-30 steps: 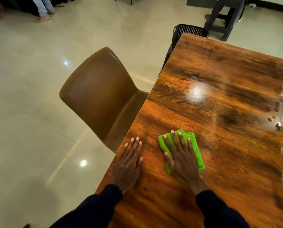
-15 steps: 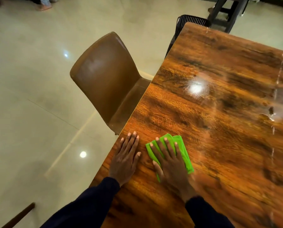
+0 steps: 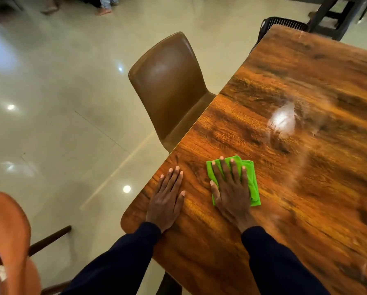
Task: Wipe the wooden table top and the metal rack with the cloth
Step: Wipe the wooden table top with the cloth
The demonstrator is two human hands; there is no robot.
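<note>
A glossy wooden table top (image 3: 295,188) fills the right half of the view. A folded green cloth (image 3: 251,177) lies flat on it near the left edge. My right hand (image 3: 231,188) presses down on the cloth, palm flat and fingers spread, covering most of it. My left hand (image 3: 167,199) rests flat on the bare wood just left of the cloth, close to the table's rounded corner, holding nothing. No metal rack is in view.
A brown chair (image 3: 167,86) stands tucked against the table's left edge. A black mesh chair (image 3: 282,24) sits at the far corner, a dark stool (image 3: 336,15) behind it. An orange seat (image 3: 8,235) is at bottom left. People's feet (image 3: 103,9) show far back on the tiled floor.
My view has pulled back toward the near corner, which now shows. Both hands and the cloth sit a little nearer that corner, in the same flat pose.
</note>
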